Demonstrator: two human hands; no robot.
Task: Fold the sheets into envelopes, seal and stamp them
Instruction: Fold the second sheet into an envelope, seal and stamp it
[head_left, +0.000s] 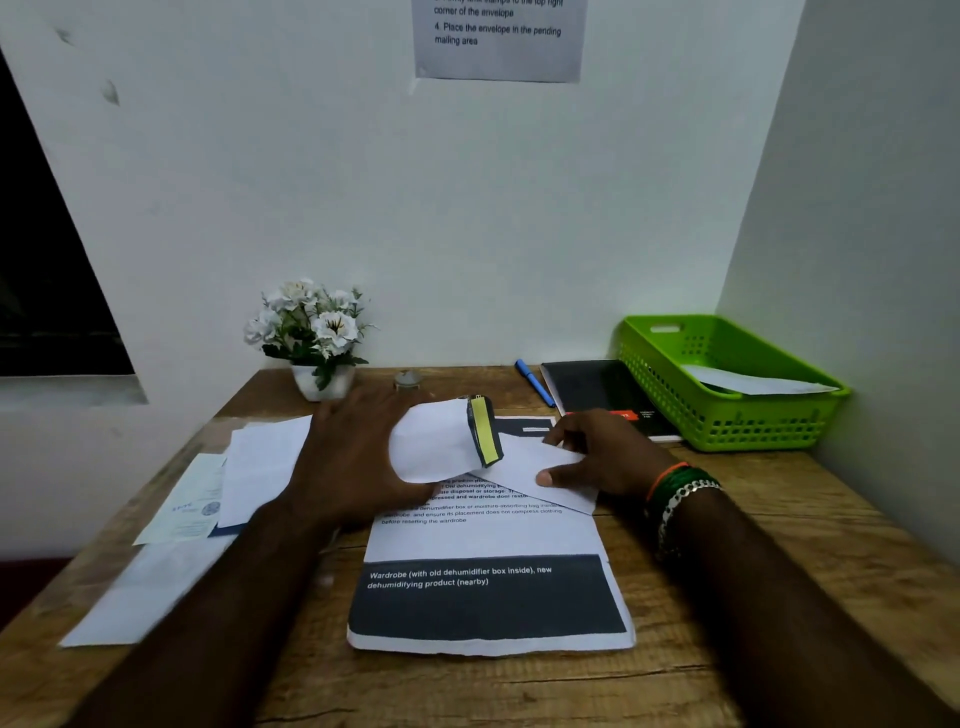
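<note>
My left hand (353, 457) grips a white envelope (436, 441), which bulges up off the desk. A yellow and black strip (485, 431) runs along its right end. My right hand (602, 457) pinches a folded white sheet (540, 470) between thumb and fingers. The sheet's left end meets the envelope below the strip; whether it goes inside is hidden. Both lie over a printed sheet (488, 540) with a dark band at its near end, flat on the wooden desk (727, 597).
Loose papers (260, 467) and a printed slip (182, 504) lie at the left. A flower pot (317, 343), a small glass object (408, 379), a blue pen (535, 382) and a black notebook (597, 389) stand at the back. A green basket (727, 421) at the right holds an envelope (753, 385).
</note>
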